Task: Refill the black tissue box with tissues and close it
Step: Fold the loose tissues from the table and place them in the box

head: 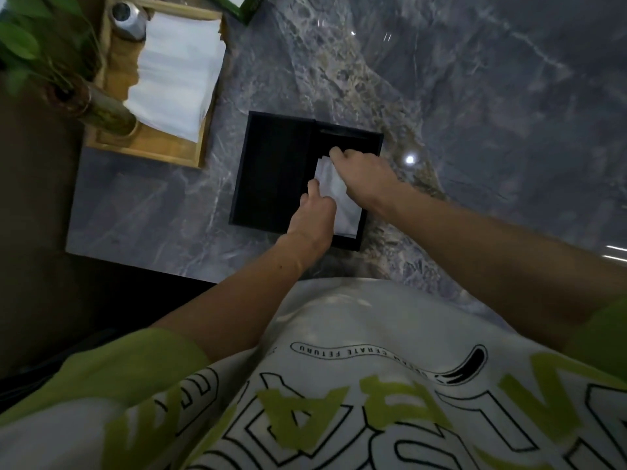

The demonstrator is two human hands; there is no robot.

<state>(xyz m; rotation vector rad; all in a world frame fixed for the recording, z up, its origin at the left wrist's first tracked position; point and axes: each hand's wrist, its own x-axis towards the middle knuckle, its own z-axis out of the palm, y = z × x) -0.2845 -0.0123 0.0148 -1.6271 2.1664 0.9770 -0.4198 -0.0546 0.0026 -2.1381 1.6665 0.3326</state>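
Black tissue box (271,171) lies open at the centre of a marble counter (475,96), with white tissues (330,183) in its right half. The left hand (314,215) presses them with a straight forefinger. The right hand (364,174) covers them, its finger grip hidden. At 10 o'clock, a wooden tray (146,149) holds a paper stack (176,72) and a metal can (129,20). Upside-down lettering on the shirt (339,401) ends in "FETURU".

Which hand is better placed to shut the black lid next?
Probably the left hand. It touches the tissues right beside the lid, which lies on the box's left side. The right hand is farther over and would have to cross the tissues.
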